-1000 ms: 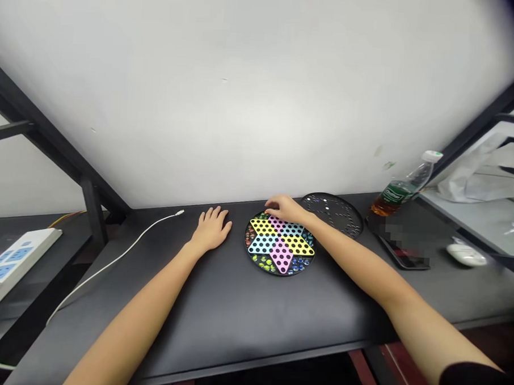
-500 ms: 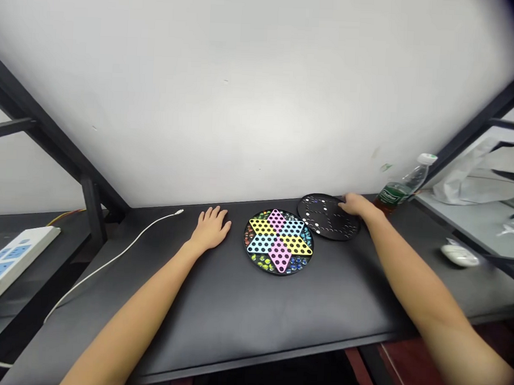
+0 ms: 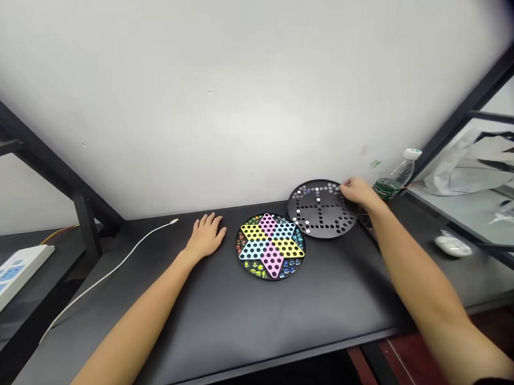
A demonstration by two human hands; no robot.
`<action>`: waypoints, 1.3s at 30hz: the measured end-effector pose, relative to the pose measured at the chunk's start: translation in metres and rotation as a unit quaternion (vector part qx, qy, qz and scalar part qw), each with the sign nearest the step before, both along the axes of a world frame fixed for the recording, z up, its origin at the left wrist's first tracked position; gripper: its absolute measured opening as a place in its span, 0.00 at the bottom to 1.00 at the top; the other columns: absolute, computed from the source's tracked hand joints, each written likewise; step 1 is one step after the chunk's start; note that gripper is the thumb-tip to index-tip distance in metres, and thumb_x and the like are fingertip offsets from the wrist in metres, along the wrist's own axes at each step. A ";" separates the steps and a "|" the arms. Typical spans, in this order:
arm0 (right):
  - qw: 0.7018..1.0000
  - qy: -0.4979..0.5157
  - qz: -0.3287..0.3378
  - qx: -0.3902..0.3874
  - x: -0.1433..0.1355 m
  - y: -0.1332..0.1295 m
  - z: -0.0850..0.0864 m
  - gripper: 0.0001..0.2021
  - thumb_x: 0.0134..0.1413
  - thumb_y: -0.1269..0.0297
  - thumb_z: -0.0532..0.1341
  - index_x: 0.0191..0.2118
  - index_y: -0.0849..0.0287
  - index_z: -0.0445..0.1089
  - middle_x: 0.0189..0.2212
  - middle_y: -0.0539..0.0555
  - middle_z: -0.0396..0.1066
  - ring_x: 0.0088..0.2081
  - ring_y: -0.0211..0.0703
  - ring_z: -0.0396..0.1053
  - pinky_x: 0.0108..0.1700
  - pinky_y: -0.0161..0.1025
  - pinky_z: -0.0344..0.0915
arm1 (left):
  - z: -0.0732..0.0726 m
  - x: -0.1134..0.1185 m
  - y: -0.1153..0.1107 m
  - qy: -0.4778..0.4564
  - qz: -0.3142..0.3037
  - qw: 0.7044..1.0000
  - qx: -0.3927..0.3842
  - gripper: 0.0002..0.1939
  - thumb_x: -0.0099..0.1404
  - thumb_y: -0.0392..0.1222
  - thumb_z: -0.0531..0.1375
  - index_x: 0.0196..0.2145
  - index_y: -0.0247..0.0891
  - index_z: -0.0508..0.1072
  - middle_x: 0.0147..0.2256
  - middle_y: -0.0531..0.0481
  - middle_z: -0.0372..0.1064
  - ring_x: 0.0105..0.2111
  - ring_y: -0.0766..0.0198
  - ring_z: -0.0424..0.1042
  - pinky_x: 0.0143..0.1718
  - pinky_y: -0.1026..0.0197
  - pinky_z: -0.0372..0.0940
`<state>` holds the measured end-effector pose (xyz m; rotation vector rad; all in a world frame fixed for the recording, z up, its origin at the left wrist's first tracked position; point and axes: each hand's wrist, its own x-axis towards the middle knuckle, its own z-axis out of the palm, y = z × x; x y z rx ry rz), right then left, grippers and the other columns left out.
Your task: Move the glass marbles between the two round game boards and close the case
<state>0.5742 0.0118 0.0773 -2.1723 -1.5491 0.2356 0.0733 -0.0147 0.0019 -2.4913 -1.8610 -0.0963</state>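
Observation:
My right hand (image 3: pixel 356 191) grips the upper right rim of a round black disc (image 3: pixel 328 215) with rows of holes, tilted with its far side raised. Just left of the disc lies a round board (image 3: pixel 269 247) with a star of pink, yellow and blue points, colored marbles around it in the rim sections. My left hand (image 3: pixel 205 235) rests on the black table, fingers spread, left of the star board and holding nothing.
A white cable (image 3: pixel 108 272) runs along the left of the table (image 3: pixel 217 327). Farther left is a power strip (image 3: pixel 12 275). On the right stand a bottle with a green label (image 3: pixel 387 188) and a white mouse (image 3: pixel 453 245). A wall rises behind.
The black disc's far side has come up in my right hand, and more of its hole pattern shows. The view has shifted slightly. My left hand has stayed on the table.

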 end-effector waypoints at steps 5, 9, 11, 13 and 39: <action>0.969 0.061 0.161 0.175 -0.088 -0.053 0.053 0.17 0.59 0.61 0.57 0.51 0.60 0.72 0.39 0.58 0.77 0.41 0.49 0.74 0.44 0.43 0.70 | -0.001 0.000 0.000 -0.005 -0.003 1.000 0.001 0.29 0.73 0.53 0.44 0.65 0.37 0.61 0.68 0.39 0.52 0.68 0.45 0.50 0.66 0.40 0.47; 0.907 -0.029 0.389 0.156 -0.178 -0.114 0.040 0.13 0.63 0.61 0.56 0.48 0.56 0.73 0.45 0.60 0.76 0.47 0.53 0.72 0.50 0.48 0.68 | -0.001 0.000 0.000 -0.004 0.001 1.000 0.001 0.29 0.73 0.53 0.44 0.65 0.38 0.60 0.68 0.40 0.52 0.68 0.45 0.50 0.67 0.41 0.48; 0.871 -0.085 0.464 0.138 -0.209 -0.136 0.015 0.13 0.63 0.60 0.57 0.48 0.57 0.73 0.47 0.62 0.74 0.49 0.55 0.70 0.52 0.51 0.68 | -0.001 -0.001 0.000 -0.002 0.002 1.000 0.002 0.29 0.73 0.53 0.44 0.65 0.38 0.60 0.68 0.40 0.53 0.68 0.45 0.50 0.66 0.42 0.48; 0.838 -0.124 0.520 0.114 -0.226 -0.149 -0.010 0.14 0.65 0.58 0.57 0.49 0.59 0.72 0.47 0.63 0.73 0.48 0.56 0.70 0.51 0.52 0.68 | -0.001 -0.001 0.000 0.001 0.002 1.000 0.005 0.28 0.73 0.53 0.44 0.65 0.38 0.61 0.68 0.40 0.53 0.68 0.46 0.51 0.66 0.42 0.48; 0.753 -0.159 0.629 0.110 -0.226 -0.097 -0.060 0.31 0.65 0.49 0.56 0.68 0.60 0.58 0.68 0.63 0.55 0.68 0.58 0.51 0.67 0.57 0.49 | 0.000 0.001 -0.001 -0.003 0.003 1.000 0.004 0.28 0.73 0.49 0.42 0.65 0.37 0.60 0.68 0.39 0.53 0.68 0.46 0.51 0.66 0.41 0.49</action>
